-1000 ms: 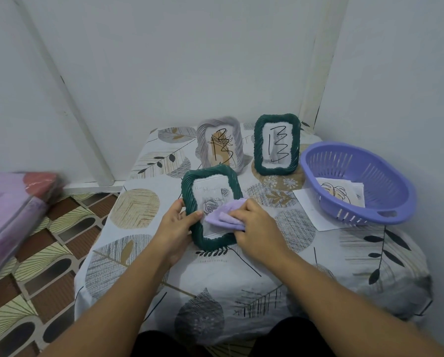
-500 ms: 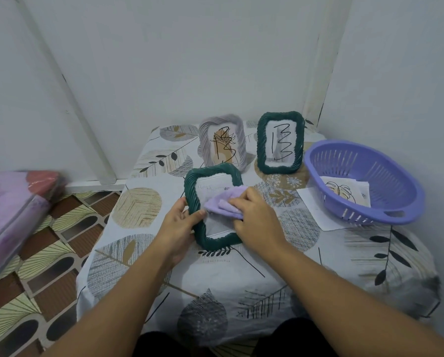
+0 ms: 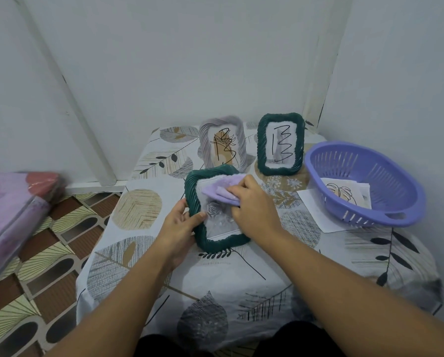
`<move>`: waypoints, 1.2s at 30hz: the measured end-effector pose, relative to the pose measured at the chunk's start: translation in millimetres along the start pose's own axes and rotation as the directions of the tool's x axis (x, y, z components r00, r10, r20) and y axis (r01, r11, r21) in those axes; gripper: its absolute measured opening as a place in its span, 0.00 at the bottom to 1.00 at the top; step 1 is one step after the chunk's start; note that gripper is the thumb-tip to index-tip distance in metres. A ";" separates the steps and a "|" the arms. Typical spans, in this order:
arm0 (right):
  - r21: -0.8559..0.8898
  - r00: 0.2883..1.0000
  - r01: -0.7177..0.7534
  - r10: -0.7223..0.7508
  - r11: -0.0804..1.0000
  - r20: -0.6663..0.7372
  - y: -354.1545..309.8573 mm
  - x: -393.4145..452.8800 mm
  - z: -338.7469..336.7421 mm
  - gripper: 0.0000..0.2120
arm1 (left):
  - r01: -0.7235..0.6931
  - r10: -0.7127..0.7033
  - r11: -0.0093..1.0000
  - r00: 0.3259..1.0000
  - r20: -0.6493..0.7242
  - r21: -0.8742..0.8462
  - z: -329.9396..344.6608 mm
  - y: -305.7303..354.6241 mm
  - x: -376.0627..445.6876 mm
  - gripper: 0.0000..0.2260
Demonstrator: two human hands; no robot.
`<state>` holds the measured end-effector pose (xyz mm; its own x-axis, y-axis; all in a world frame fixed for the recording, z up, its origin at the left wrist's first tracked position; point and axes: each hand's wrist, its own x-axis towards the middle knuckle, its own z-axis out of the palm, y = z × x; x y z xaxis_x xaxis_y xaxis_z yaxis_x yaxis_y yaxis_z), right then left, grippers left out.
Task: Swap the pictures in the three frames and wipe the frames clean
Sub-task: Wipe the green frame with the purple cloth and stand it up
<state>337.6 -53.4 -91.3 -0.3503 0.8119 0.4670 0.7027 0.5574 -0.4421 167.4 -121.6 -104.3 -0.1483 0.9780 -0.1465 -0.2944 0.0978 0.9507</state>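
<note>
Green rope-rimmed frame point(image 3: 197, 202) in left grip point(image 3: 176, 225); right grip point(image 3: 254, 204) bunches lilac cloth point(image 3: 222, 190) on glass.

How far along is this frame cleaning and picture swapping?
Roughly partway, as a guess. In hand: the left hand grips the near green frame while the right hand rubs a lilac cloth over its glass. The grey frame and far green frame stand behind, black scribbles showing on their fronts, seemingly unwiped. Loose pictures lie in the purple basket, so swapping may be unfinished.
</note>
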 end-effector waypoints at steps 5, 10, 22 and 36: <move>0.017 1.000 0.005 -0.006 1.000 0.016 8.7 -29.9 4.3 0.17 | 0.004 -0.004 1.000 1.000 -0.006 -0.003 0.2 -1.6 0.3 0.14; 0.053 0.999 -0.038 0.037 0.998 0.029 10.0 -28.6 3.1 0.16 | 0.008 -0.008 1.000 1.000 -0.016 -0.019 1.3 -1.7 1.8 0.14; 0.618 0.699 -0.646 0.672 0.447 0.245 33.3 -5.8 -17.1 0.05 | 0.069 -0.092 0.991 0.973 -0.211 -0.115 -27.5 12.1 14.8 0.13; 0.308 0.689 -0.724 0.630 0.617 0.358 57.8 43.9 12.2 0.09 | 0.064 -0.067 0.998 0.973 -0.221 -0.022 -54.4 24.6 31.2 0.15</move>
<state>355.4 16.5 -105.7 -0.0200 0.9728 -0.2310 0.4966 -0.1908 -0.8467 104.1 -98.6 -100.4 -0.3336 0.9041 -0.2669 -0.3237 0.1560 0.9332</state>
